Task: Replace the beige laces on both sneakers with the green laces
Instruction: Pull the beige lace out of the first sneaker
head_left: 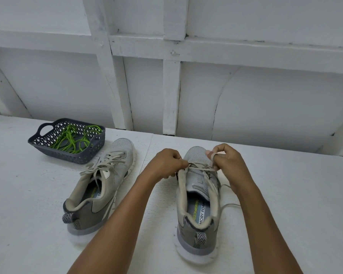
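Fingers of my left hand point(166, 163) and right hand point(228, 161) pinch the flat beige lace point(198, 166) on the grey mesh sneaker point(198, 206) far right of the dark lattice plastic basket point(71, 156) holding green cord laces point(69, 138); I'd slacken each crossing first.

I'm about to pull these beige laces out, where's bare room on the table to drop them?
Widest: the table right of the sneaker being unlaced, beyond its trailing beige lace. Also near-left, this side of the grey basket and left of the other sneaker. Crowded: the gap between basket and that sneaker, and between the sneakers, where the left forearm crosses.
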Demonstrator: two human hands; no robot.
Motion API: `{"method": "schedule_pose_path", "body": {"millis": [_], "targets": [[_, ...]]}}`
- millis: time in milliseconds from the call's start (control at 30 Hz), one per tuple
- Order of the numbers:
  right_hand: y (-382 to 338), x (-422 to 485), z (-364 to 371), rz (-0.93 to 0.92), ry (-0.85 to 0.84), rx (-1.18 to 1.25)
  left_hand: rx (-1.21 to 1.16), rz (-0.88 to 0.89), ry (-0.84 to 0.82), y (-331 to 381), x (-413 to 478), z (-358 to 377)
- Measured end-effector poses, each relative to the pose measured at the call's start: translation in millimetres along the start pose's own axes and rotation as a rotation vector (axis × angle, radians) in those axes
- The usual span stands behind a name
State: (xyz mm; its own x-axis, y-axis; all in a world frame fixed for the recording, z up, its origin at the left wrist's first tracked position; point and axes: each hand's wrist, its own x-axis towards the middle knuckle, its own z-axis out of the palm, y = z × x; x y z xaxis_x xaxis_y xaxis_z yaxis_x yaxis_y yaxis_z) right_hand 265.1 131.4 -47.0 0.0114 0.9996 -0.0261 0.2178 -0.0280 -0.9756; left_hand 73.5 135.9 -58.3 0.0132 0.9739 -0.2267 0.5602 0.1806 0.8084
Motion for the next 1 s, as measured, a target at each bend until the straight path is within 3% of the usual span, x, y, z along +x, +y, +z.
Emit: {"method": "schedule_pose_path", "body": {"millis": [133,233,300,567,700,867,1000], "targets": [[-6.5,0.2,9.4,-0.028,-0.225,-0.515,0.012,-0.002,-0.001,2.0,-0.1,0.2],[-8.8,0.7,17.0,-0.012,-0.269,-0.66,0.013,0.004,0.003,3.1,-0.5,1.7],[-7.7,1.6,17.1,-0.048,-0.246,-0.58,0.016,0.006,0.005,3.6,-1.1,2.1],[-11.2,0.2,14.1,0.065,-0.147,0.228,0.007,-0.001,0.012,1.1,-0.1,1.5],[-7.7,0.6,10.6,-0.025,0.007,-0.12,0.015,0.0,0.012,1.3,-0.8,1.0],[-7.3,1.0,22.7,-0.11,-0.236,-0.717,0.024,0.009,0.015,4.0,-1.2,2.4],[-8.7,4.5,28.8,-0.105,-0.214,-0.742,0.017,0.001,0.023,2.4,-2.8,0.5]]}}
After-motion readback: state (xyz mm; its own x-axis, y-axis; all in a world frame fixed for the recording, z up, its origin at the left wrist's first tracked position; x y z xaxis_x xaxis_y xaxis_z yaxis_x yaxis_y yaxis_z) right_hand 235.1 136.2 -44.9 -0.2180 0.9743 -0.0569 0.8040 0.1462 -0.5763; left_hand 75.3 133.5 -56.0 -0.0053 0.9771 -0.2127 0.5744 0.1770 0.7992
